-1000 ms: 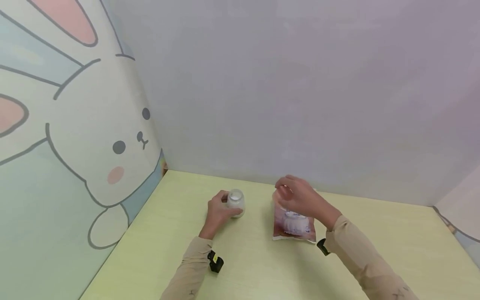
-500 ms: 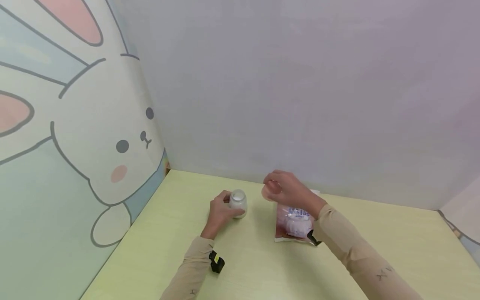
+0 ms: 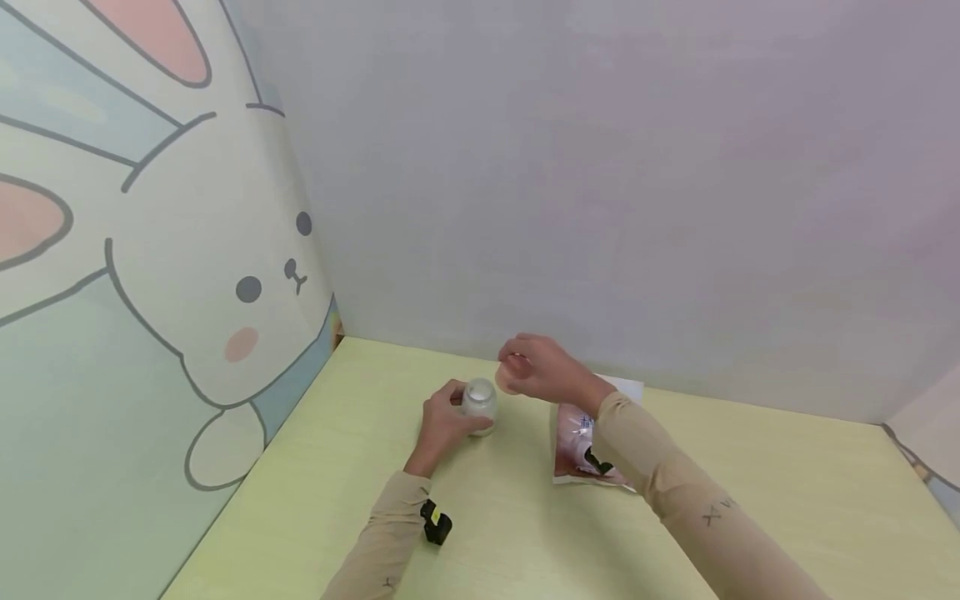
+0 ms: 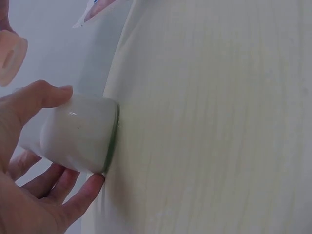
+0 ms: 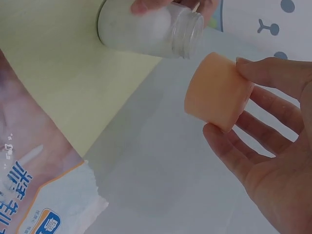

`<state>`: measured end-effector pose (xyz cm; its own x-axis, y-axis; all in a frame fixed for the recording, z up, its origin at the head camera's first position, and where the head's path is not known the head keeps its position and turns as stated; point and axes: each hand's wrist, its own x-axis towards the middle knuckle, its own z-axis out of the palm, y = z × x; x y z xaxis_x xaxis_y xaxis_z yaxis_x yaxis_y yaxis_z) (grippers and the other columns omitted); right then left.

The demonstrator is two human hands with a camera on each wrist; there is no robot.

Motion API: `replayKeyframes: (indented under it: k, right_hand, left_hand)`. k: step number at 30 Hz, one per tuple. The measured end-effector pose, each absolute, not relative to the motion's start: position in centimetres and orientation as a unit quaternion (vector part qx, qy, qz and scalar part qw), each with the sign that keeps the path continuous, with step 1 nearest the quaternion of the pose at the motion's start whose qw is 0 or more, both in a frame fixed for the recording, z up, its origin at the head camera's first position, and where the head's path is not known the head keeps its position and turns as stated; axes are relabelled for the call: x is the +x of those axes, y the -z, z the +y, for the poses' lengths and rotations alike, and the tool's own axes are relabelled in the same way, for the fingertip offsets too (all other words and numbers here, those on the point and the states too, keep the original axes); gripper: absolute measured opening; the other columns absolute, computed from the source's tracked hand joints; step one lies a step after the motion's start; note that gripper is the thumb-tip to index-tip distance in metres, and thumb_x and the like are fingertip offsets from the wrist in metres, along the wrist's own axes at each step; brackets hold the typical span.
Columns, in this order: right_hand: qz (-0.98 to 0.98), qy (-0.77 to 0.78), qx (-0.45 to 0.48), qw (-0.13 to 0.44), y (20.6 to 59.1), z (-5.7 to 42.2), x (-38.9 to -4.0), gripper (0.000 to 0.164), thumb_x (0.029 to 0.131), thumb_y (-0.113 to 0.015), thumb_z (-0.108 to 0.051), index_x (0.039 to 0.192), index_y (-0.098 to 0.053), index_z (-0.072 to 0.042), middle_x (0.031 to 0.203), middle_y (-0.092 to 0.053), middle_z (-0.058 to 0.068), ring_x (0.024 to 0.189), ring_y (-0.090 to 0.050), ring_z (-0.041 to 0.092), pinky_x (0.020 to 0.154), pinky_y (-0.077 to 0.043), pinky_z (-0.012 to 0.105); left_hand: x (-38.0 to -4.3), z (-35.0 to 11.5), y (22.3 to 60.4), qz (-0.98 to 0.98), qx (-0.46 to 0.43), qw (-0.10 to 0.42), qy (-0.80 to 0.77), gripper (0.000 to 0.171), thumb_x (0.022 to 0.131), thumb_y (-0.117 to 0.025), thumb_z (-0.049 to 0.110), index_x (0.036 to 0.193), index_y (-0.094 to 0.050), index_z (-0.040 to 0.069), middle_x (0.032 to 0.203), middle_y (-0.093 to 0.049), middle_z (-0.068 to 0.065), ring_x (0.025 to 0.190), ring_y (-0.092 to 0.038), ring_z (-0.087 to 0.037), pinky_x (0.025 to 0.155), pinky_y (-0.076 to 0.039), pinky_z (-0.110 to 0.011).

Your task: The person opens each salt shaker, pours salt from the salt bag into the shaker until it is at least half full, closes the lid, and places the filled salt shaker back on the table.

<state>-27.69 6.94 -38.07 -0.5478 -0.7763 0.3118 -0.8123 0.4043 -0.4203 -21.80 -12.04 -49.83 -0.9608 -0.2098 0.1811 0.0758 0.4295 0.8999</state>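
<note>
On the yellow table, a small glass jar (image 3: 481, 402) with white contents stands upright with its mouth uncovered. My left hand (image 3: 442, 425) grips it from the left, thumb in front and fingers round the back. In the right wrist view, a threaded neck shows at the jar's top. Above and just right of the jar, my right hand (image 3: 553, 368) holds a peach-orange cap (image 5: 217, 92) between thumb and fingertips. A narrow gap separates cap and jar. Partly hidden under the right forearm lies a printed bag (image 3: 570, 450), reddish-brown with a white edge.
Behind the table (image 3: 750, 467) rises a pale grey-lilac wall (image 3: 570, 208). At the left stands a wall panel with a large cartoon rabbit (image 3: 195, 292). Black wrist cameras (image 3: 437, 525) are strapped near both cuffs.
My right hand has moved left with the cap, from above the bag toward the jar. The left hand keeps its grip on the jar. The view has shifted slightly.
</note>
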Motion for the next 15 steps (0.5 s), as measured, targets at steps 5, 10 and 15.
replayKeyframes:
  k: [5,10,15]
  right_hand:
    - [-0.833,-0.269,0.482,0.032,38.0,5.8,-27.9,0.026,0.078,-0.075,-0.007,0.102,-0.065,-0.006,0.089,-0.06,0.003,0.08,-0.053,0.015,0.072,-0.048,0.032]
    - [-0.837,-0.257,0.483,0.016,37.9,4.9,-28.0,0.025,0.08,-0.073,-0.007,0.103,-0.065,-0.007,0.094,-0.061,0.003,0.083,-0.054,0.015,0.075,-0.049,0.032]
    - [-0.835,-0.245,0.493,0.006,37.6,3.9,-28.1,0.022,0.081,-0.071,-0.006,0.103,-0.066,-0.006,0.095,-0.06,0.003,0.084,-0.053,0.016,0.077,-0.049,0.033]
  left_hand:
    - [-21.8,-12.0,49.7,-0.834,0.039,0.134,0.534,0.05,0.061,-0.089,0.014,0.103,-0.062,0.009,0.1,-0.067,-0.007,0.096,-0.061,-0.022,0.087,-0.047,-0.044]
    - [-22.0,-12.0,49.8,-0.835,0.038,0.129,0.533,0.05,0.062,-0.088,0.014,0.104,-0.062,0.009,0.1,-0.067,-0.006,0.095,-0.061,-0.021,0.086,-0.048,-0.043]
    - [-21.9,-12.0,49.9,-0.834,0.038,0.13,0.535,0.049,0.062,-0.088,0.013,0.104,-0.063,0.01,0.1,-0.067,-0.007,0.095,-0.061,-0.022,0.085,-0.049,-0.043]
